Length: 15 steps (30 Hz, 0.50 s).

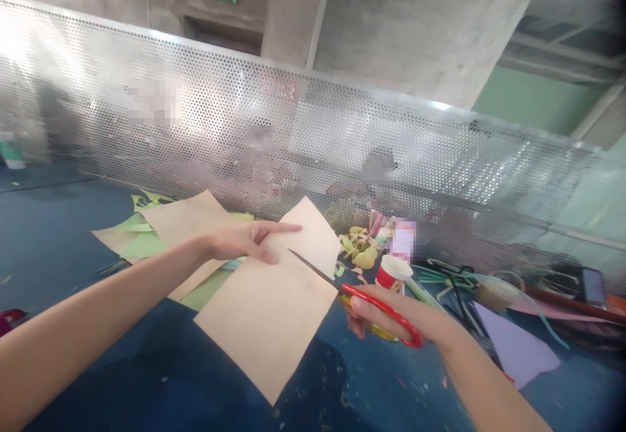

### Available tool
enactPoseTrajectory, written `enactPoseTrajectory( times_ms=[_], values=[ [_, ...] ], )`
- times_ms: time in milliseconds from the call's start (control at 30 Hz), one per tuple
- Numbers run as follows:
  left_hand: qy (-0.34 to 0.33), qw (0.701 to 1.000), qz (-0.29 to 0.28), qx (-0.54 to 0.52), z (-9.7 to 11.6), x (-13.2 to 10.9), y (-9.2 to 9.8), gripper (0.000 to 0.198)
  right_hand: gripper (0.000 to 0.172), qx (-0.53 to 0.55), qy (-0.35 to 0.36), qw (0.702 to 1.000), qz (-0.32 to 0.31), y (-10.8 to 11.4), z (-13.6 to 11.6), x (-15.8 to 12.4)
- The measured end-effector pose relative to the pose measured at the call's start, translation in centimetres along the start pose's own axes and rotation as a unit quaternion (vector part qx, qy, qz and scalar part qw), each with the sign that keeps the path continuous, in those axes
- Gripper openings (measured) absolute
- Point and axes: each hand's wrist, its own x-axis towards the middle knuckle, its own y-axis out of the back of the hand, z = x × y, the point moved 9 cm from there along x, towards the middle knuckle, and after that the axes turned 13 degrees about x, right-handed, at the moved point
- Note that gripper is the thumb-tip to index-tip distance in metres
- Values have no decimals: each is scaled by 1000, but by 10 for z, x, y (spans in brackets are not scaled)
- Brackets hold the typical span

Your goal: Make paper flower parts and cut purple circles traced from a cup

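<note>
A sheet of cream paper is held up over the blue surface, with a cut running into it from its right edge. My left hand grips the paper at its far left side, thumb on top and index finger stretched along it. In my right hand is a pair of scissors with one red and one yellow handle. Their dark blade lies in the cut between the near part and the far flap of the sheet. My right fingers are wrapped through the handles.
Cream and green sheets lie to the left. Behind the scissors are yellow-green paper scraps and a red-and-white paper cup. Purple paper, cords and a phone lie at right. A perforated metal panel stands behind.
</note>
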Motion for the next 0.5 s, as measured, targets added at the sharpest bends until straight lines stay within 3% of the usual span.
enactPoseTrajectory(
  times_ms=[67, 333, 500],
  values=[
    [0, 1000, -2, -2, 1, 0, -1, 76, 48, 8, 12, 1000, -21, -5, -3, 0],
    [-8, 1000, 14, 13, 4, -1, 2, 75, 48, 132, -20, 991, -8, -10, 14, 11],
    [-9, 1000, 13, 5, 4, -2, 3, 75, 50, 140, -18, 990, -13, -12, 15, 15]
  ],
)
